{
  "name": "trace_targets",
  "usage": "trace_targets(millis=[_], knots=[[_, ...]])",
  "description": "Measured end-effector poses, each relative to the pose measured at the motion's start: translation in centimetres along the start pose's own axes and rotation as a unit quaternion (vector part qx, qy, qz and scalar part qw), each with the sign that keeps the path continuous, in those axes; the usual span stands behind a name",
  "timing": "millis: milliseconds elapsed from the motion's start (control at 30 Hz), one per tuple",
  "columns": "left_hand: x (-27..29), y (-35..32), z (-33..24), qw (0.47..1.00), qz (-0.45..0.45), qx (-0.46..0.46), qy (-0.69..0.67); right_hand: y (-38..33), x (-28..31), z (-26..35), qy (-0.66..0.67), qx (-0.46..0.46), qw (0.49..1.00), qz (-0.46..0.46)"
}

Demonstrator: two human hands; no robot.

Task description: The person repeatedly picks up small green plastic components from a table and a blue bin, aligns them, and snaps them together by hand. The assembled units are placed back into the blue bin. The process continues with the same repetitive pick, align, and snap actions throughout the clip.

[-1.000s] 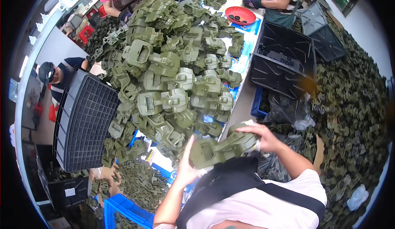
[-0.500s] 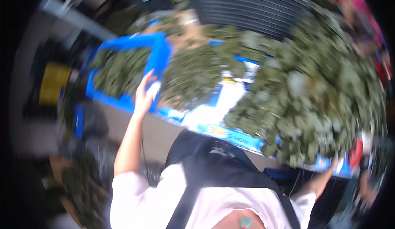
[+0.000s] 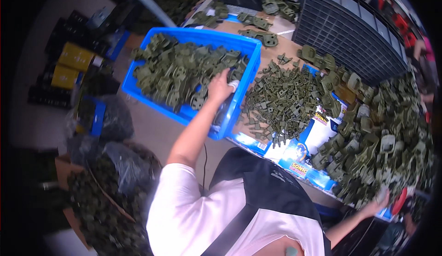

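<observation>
- Both hands reach well apart, my left hand (image 3: 219,89) inside the blue bin (image 3: 202,36) and my right hand (image 3: 378,204) far over by the big heap.
- Far left, two yellow boxes (image 3: 75,57) sit among dark things on the floor, and nearer me lies a crumpled plastic bag (image 3: 126,166).
- Next comes the blue bin, tilted in my view, with green parts (image 3: 172,69) piled inside it.
- At the bin's right side, my left hand is palm down over those parts, fingers loosely bent, white wrapping at the thumb; I cannot tell whether it pinches one.
- Just right of the bin, small green pieces (image 3: 281,101) lie spread on the table, beside a printed sheet (image 3: 320,138).
- Beyond them, a dark grey crate (image 3: 347,39) stands on its side.
- At the right, larger green parts (image 3: 384,143) form the heap; my right hand is blurred at its near edge, its grip unclear, close to a red dish (image 3: 399,201).
</observation>
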State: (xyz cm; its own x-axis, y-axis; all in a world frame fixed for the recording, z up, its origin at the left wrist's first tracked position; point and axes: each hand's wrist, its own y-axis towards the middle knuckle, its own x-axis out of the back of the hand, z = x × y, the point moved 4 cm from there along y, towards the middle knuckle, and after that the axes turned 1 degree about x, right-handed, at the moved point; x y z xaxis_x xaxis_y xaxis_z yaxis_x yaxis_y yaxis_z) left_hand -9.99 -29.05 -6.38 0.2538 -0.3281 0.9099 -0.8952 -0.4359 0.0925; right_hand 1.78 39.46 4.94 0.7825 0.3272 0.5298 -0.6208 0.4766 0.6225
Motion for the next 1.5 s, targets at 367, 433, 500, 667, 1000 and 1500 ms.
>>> trace_targets(millis=[367, 433, 500, 667, 1000, 1500], knots=[[1.7, 0.9, 3.6, 0.994, -0.054, 0.023, -0.091, -18.0, -18.6, 30.4, 0.312, 0.014, 0.796, 0.519], [5.6, 0.8, 4.3, 0.988, -0.079, 0.015, -0.135, -17.6, -19.6, 32.4, 0.335, 0.049, 0.783, 0.522], [10.3, 0.3, 4.4, 0.968, -0.093, -0.066, -0.223, -16.6, -21.1, 33.5, 0.385, -0.039, 0.744, 0.545], [15.2, -2.6, -0.6, 0.87, 0.046, -0.312, -0.38, -18.1, -25.3, 34.1, 0.617, -0.374, 0.275, 0.636], [4.8, -11.4, -6.1, 0.753, 0.329, -0.177, -0.542, -22.6, -18.8, 32.8, 0.503, -0.225, 0.602, 0.578], [4.1, -10.8, -5.9, 0.401, 0.497, 0.134, -0.758, -17.9, -29.3, 17.8, 0.169, 0.09, 0.918, 0.347]])
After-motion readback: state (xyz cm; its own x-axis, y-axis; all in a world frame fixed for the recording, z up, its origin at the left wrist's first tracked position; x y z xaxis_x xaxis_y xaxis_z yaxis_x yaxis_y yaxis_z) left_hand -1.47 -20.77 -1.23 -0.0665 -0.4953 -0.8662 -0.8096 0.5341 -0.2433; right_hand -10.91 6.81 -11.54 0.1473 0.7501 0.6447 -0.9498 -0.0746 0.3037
